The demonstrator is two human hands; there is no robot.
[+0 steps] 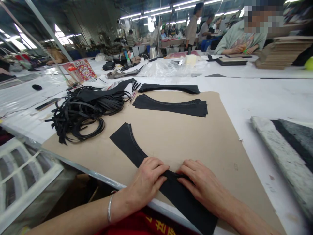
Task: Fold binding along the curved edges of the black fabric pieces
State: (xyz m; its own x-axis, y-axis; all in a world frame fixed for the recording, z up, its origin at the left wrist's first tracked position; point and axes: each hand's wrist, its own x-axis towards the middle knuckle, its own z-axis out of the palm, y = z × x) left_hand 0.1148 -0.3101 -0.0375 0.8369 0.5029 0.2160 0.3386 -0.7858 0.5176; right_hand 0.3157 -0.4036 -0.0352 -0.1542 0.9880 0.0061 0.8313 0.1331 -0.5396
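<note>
A long black curved piece, like cut fabric or leather [130, 143], lies slantwise across the brown sheet [207, 140] at the table's near edge. My left hand [151, 174] pinches its upper curved edge near the middle, thumb against fingers. Just to the right, my right hand [198, 179] grips the same edge, its fingers bent over the border. A line of stitching or marks runs along the piece's inner curve. Its lower right end hangs toward my body. Farther back lie a stack of similar black pieces [171, 106] and another stack [168, 87].
A tangled heap of black strips [83, 111] sits at the left of the sheet. On the right are a speckled padded slab [276, 147] and a stack of brown boards [283, 52]. A person [242, 39] works across the table. A white slatted object [22, 176] stands at lower left.
</note>
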